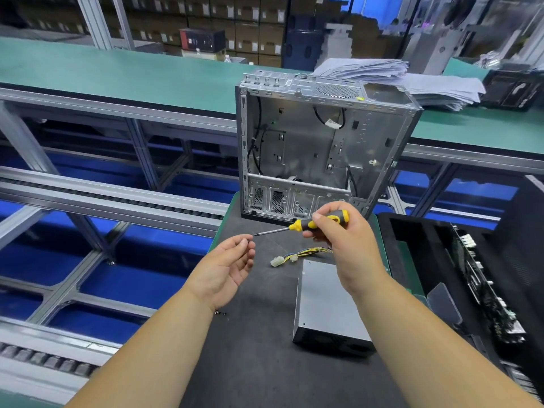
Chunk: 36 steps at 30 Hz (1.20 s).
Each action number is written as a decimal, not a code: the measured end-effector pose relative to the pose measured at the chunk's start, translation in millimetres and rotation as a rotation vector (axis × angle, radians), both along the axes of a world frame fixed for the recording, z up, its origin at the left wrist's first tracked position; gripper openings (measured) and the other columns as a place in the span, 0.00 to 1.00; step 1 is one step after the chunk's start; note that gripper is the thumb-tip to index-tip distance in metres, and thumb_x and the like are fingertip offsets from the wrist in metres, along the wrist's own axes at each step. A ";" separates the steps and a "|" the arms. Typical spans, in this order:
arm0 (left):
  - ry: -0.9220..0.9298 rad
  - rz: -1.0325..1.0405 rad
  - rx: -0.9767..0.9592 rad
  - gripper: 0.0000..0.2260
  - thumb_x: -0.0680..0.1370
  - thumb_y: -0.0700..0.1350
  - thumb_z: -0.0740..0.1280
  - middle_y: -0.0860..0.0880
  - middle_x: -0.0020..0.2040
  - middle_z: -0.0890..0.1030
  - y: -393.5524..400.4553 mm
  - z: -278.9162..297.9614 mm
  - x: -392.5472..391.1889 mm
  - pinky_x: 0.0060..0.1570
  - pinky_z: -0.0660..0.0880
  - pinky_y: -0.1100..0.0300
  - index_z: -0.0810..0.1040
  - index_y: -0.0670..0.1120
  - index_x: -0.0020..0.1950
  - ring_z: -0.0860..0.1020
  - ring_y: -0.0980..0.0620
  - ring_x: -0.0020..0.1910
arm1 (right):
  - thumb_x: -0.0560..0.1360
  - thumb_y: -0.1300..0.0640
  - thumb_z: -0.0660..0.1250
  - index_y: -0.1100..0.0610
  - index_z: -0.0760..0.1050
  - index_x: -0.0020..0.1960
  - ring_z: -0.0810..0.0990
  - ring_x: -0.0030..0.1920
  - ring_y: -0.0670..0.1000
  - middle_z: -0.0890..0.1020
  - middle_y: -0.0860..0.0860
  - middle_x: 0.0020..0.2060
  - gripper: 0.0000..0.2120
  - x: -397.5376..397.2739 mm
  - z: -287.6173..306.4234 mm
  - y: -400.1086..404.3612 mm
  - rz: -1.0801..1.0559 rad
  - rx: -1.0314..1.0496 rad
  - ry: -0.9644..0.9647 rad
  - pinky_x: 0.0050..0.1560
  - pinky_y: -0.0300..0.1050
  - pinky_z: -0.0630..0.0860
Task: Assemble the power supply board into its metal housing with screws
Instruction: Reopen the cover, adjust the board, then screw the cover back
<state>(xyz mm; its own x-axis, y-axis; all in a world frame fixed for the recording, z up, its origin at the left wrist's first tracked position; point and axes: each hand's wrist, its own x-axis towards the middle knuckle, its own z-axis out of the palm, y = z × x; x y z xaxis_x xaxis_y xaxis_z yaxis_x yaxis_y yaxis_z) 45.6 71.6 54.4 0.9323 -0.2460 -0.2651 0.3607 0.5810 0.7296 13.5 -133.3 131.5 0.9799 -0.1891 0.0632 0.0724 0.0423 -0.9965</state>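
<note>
The metal housing point(309, 142), an open computer case, stands upright at the far end of the dark mat point(259, 363). The grey power supply box point(326, 304) lies on the mat in front of it, its coloured cable bundle point(303, 254) ending in white plugs. My right hand point(347, 245) grips a yellow and black screwdriver point(321, 221) above the cables, shaft pointing left. My left hand point(226, 266) is palm up with fingers curled, pinching what looks like a small dark screw right by the screwdriver tip. A few loose screws point(221, 313) lie by my left wrist.
A black foam tray point(412, 231) with circuit boards point(485, 284) sits at the right. Stacked grey sheets point(418, 81) lie on the green belt point(117, 72) behind the case. Roller conveyor rails point(103, 198) and open frame gaps run along the left.
</note>
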 end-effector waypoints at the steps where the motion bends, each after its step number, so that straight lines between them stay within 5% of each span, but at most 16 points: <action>1: -0.003 -0.003 -0.003 0.07 0.81 0.37 0.61 0.50 0.39 0.82 -0.5 0.8 -0.8 0.37 0.78 0.67 0.79 0.43 0.51 0.79 0.57 0.36 | 0.77 0.61 0.67 0.57 0.74 0.47 0.86 0.41 0.54 0.86 0.56 0.41 0.02 -1.8 1.3 0.7 0.009 -0.010 -0.005 0.49 0.53 0.80; 9: -0.029 -0.032 -0.045 0.07 0.72 0.39 0.67 0.49 0.40 0.82 -4.9 8.2 -4.2 0.37 0.79 0.65 0.80 0.44 0.49 0.80 0.56 0.37 | 0.77 0.62 0.67 0.58 0.75 0.48 0.86 0.41 0.54 0.86 0.54 0.40 0.02 -10.0 6.7 0.3 0.041 -0.051 -0.037 0.49 0.49 0.81; 21: -0.029 -0.040 -0.014 0.06 0.72 0.40 0.67 0.49 0.39 0.82 -7.9 9.7 -4.2 0.36 0.78 0.66 0.82 0.44 0.46 0.80 0.56 0.36 | 0.77 0.63 0.67 0.57 0.74 0.48 0.86 0.40 0.53 0.86 0.52 0.38 0.02 -14.4 9.8 -2.3 0.050 -0.076 -0.053 0.44 0.42 0.82; 31: 0.085 -0.029 0.164 0.04 0.78 0.40 0.67 0.49 0.38 0.83 -9.8 8.4 1.5 0.32 0.77 0.66 0.81 0.41 0.48 0.80 0.57 0.33 | 0.75 0.66 0.68 0.55 0.74 0.53 0.86 0.43 0.50 0.86 0.50 0.41 0.10 -11.3 6.5 -3.5 0.118 -0.164 0.019 0.49 0.50 0.80; 36: 0.068 -0.012 0.183 0.05 0.79 0.39 0.66 0.49 0.39 0.83 -13.8 8.3 2.0 0.34 0.78 0.66 0.81 0.40 0.49 0.81 0.57 0.35 | 0.74 0.67 0.66 0.53 0.73 0.55 0.86 0.44 0.53 0.85 0.49 0.43 0.13 -9.5 6.0 -6.4 0.087 -0.178 0.019 0.54 0.64 0.79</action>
<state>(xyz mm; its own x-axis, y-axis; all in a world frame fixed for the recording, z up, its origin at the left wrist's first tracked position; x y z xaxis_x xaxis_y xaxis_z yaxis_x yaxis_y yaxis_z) 47.6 57.8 62.7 0.9082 -0.1988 -0.3684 0.4186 0.4362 0.7966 4.0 -139.7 137.5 0.9935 -0.0909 0.0692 0.0571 -0.1292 -0.9900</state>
